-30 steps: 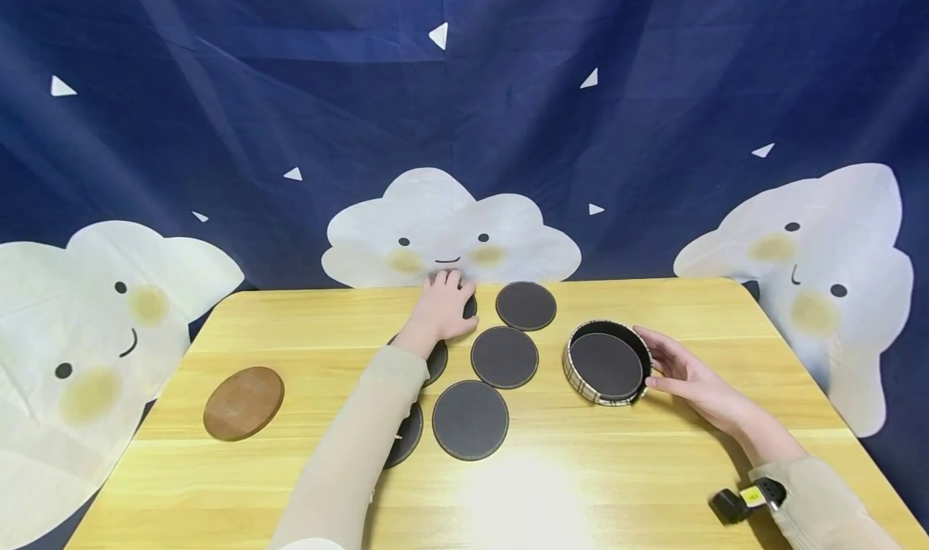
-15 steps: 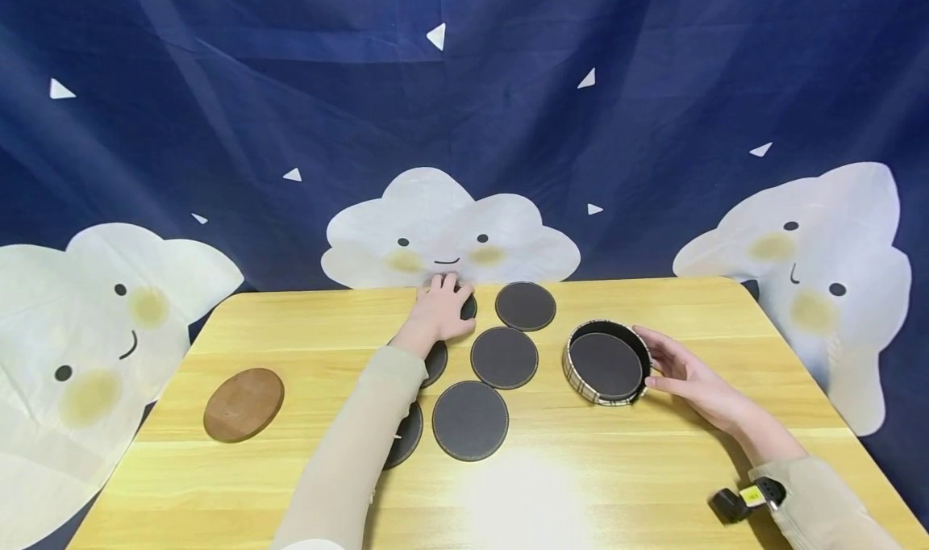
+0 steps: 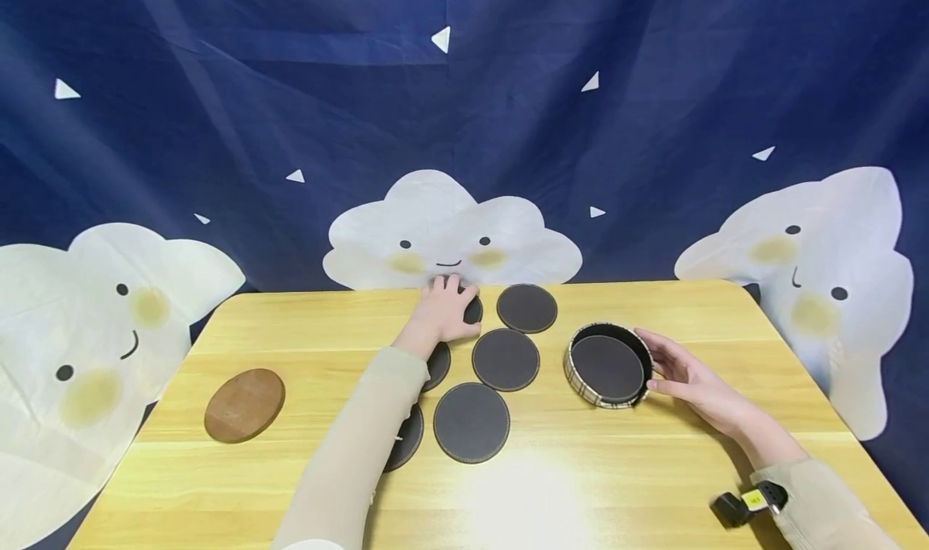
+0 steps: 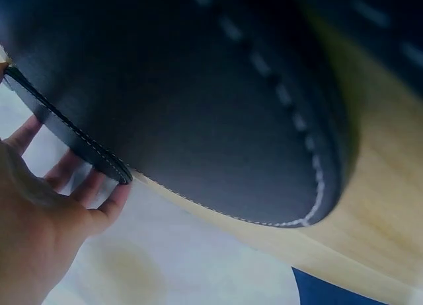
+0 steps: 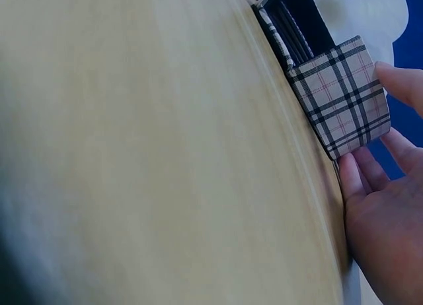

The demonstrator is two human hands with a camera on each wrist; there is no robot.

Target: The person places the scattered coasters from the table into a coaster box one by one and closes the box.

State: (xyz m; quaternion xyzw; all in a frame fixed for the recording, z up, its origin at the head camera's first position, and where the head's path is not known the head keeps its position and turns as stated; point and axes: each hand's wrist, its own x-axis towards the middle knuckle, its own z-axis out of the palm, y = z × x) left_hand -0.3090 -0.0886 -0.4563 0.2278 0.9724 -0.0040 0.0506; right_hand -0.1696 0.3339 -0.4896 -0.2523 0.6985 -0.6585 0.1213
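At the table's far edge my left hand (image 3: 441, 310) grips a round black coaster (image 3: 474, 311), mostly covered by the hand. The left wrist view has its fingers bent round the rim of that stitched coaster (image 4: 66, 130), while a nearer coaster (image 4: 198, 120) fills much of the picture. On the right, my right hand (image 3: 693, 385) holds the side of a round plaid coaster holder (image 3: 581, 387), thumb and fingers spread along its wall. Its black inside shows from above. Through a gap in the plaid wall (image 5: 344, 97), dark layered edges are visible in the right wrist view.
Several black coasters lie flat between the hands, among them a front one (image 3: 472, 422), a middle one (image 3: 506, 360) and a back one (image 3: 526, 307). The left forearm partly covers two more. A brown disc (image 3: 244, 405) lies at the left. A cloud-print curtain (image 3: 508, 114) hangs behind.
The coaster under my left hand has shifted very slightly to the right, along with the fingers. My right hand and the coaster holder stay in place.
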